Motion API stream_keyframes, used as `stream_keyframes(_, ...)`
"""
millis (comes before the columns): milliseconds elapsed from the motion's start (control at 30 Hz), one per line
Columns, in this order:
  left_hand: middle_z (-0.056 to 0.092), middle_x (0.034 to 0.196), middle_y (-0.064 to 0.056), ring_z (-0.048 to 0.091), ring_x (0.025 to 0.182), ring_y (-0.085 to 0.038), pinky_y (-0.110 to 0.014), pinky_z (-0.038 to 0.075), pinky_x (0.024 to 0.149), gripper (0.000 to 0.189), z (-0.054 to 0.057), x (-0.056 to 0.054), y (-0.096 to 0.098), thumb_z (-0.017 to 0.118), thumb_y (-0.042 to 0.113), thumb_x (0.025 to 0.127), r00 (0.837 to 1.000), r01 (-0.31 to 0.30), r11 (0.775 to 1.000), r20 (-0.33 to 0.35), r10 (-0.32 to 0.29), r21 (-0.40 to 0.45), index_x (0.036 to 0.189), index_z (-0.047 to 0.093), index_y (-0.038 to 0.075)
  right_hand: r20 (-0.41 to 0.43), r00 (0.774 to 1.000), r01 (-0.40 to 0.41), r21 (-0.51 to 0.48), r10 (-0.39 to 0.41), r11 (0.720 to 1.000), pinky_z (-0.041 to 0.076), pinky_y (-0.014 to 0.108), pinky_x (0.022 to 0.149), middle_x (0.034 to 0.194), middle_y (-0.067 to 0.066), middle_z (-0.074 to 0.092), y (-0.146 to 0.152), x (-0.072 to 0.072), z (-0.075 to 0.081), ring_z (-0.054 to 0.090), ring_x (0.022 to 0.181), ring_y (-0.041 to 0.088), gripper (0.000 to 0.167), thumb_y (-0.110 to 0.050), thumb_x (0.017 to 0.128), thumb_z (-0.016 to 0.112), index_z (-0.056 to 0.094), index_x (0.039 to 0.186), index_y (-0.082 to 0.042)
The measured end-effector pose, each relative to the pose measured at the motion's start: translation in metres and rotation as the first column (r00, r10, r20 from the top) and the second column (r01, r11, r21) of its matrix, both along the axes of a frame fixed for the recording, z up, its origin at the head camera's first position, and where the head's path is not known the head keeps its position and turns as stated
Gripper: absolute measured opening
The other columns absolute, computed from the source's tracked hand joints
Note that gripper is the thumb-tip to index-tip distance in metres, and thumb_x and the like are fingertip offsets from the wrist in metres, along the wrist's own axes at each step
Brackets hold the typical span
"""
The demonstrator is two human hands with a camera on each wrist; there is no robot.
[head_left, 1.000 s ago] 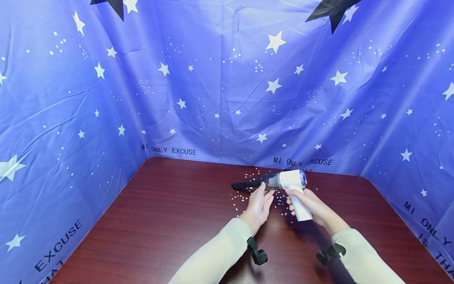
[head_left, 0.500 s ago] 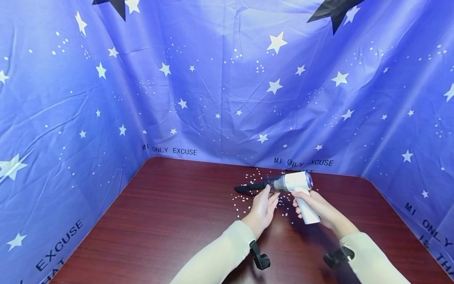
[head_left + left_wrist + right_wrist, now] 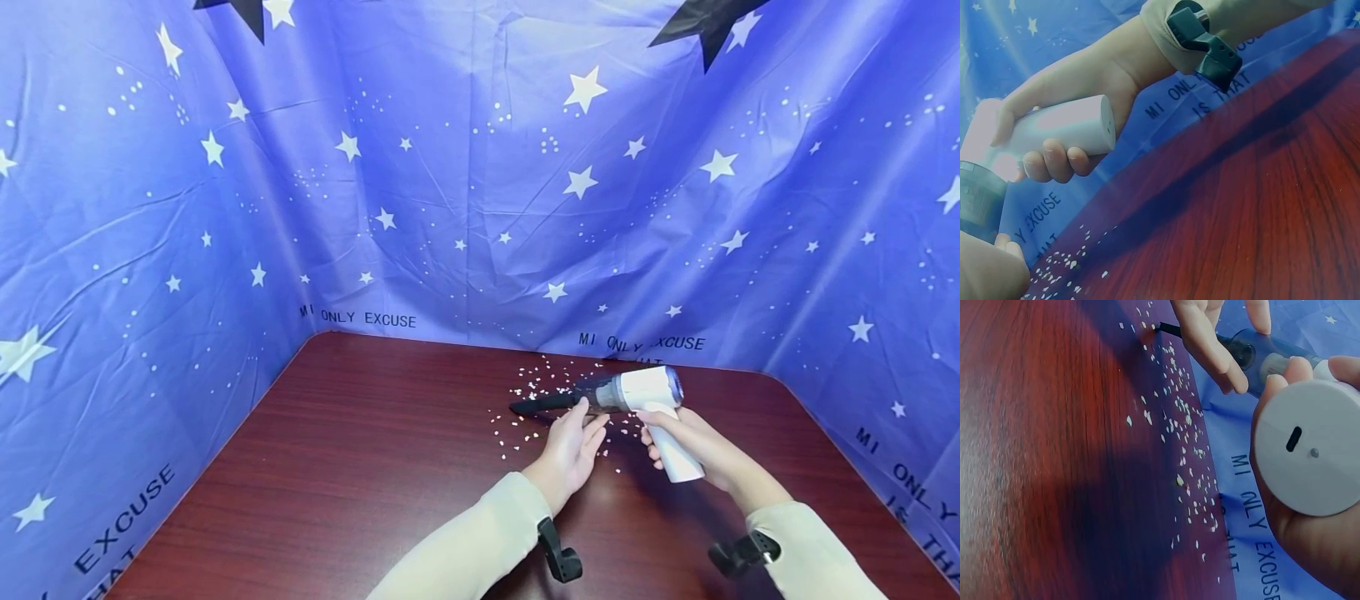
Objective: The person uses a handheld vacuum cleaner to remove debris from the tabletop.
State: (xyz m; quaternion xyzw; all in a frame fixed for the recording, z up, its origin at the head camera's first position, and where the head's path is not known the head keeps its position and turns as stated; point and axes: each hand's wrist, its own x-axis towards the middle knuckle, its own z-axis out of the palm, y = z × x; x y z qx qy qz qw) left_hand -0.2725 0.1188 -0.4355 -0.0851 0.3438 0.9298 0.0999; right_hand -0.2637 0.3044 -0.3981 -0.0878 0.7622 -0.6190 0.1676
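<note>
A white handheld vacuum cleaner [image 3: 647,388] with a see-through grey barrel and a long black nozzle [image 3: 543,404] is held over the table, nozzle toward the left. My right hand [image 3: 701,442] grips its white handle [image 3: 1310,450], fingers curled round it. Under the barrel, my left hand [image 3: 566,454] steadies it with the thumb on one side and the fingers on the other. Small white scraps [image 3: 1179,425] lie scattered on the table around and beneath the vacuum cleaner. The nozzle tip is among them; whether it touches the wood I cannot tell.
The dark red wooden table [image 3: 337,467] ends at a blue star-printed cloth [image 3: 420,167] that hangs at the back and both sides. Black wrist mounts [image 3: 558,550] sit on both light sleeves.
Both hands have moved right and slightly nearer with the vacuum cleaner, and the nozzle tip has shifted right through the white scraps. The grip looks the same.
</note>
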Motion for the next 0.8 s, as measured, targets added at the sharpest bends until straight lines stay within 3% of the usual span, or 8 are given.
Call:
stream_keyframes(367, 0.05, 0.138, -0.034, 0.048, 0.133, -0.042, -0.049, 0.033, 0.115, 0.052, 0.0, 0.007, 0.003, 0.053, 0.019, 0.105, 0.999, 0.031, 0.999, -0.005, -0.032, -0.02, 0.14, 0.036, -0.015, 0.003, 1.0, -0.023, -0.006, 0.023, 1.0, 0.058, 0.028, 0.057, 0.077, 0.002, 0.064, 0.009, 0.004, 0.001, 0.063, 0.064, 0.011, 0.023, -0.027, 0.106, 0.051, 0.058, 0.095, -0.007)
stream_keyframes(800, 0.043, 0.142, -0.034, 0.045, 0.135, -0.042, -0.048, 0.031, 0.117, 0.051, -0.002, 0.005, -0.015, 0.051, 0.017, 0.106, 1.0, -0.002, 1.0, -0.031, 0.003, 0.02, 0.142, 0.034, -0.015, 0.004, 0.999, -0.033, -0.036, 0.033, 0.999, 0.059, 0.029, 0.059, 0.079, 0.003, 0.063, -0.01, -0.003, -0.006, 0.063, 0.065, 0.013, 0.022, -0.027, 0.105, 0.053, 0.057, 0.098, -0.006)
